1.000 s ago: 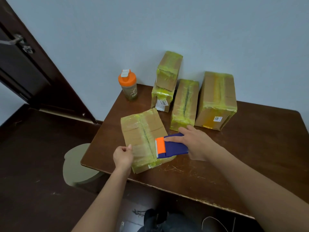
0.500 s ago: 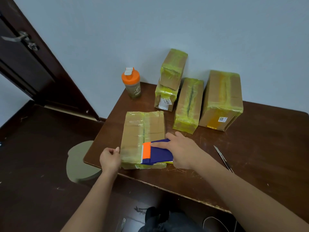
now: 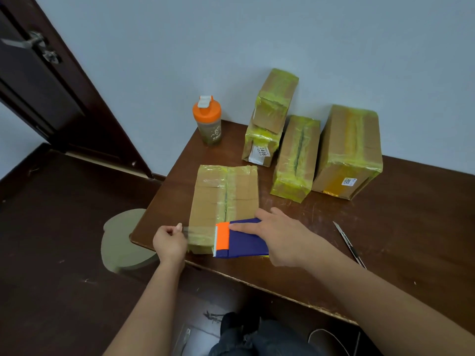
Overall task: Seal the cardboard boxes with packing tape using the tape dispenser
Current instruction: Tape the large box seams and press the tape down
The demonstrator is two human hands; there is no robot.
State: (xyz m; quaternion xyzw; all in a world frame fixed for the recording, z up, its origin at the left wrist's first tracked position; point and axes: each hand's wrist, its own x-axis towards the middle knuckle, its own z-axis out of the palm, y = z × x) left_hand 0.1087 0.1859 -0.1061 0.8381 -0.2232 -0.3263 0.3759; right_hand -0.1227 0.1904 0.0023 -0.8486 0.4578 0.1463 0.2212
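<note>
Pale wall, dark wooden table [image 3: 385, 240], scuffed top. Flat cardboard box [image 3: 226, 199] at table's front-left corner, near you for reach; glossy yellowish tape over centre seam. Your left hand [image 3: 168, 242] pinches free tape end [image 3: 198, 231] off box's left side, keeping strip taut. Your right hand [image 3: 279, 236] grips purple-and-orange tape dispenser [image 3: 239, 240], toothed edge on box's front end. Taped boxes [image 3: 347, 150] parked along back edge.

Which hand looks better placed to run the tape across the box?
The right hand: it grips the blue and orange tape dispenser on the flat cardboard box. The left hand only pinches the tape end.
</note>
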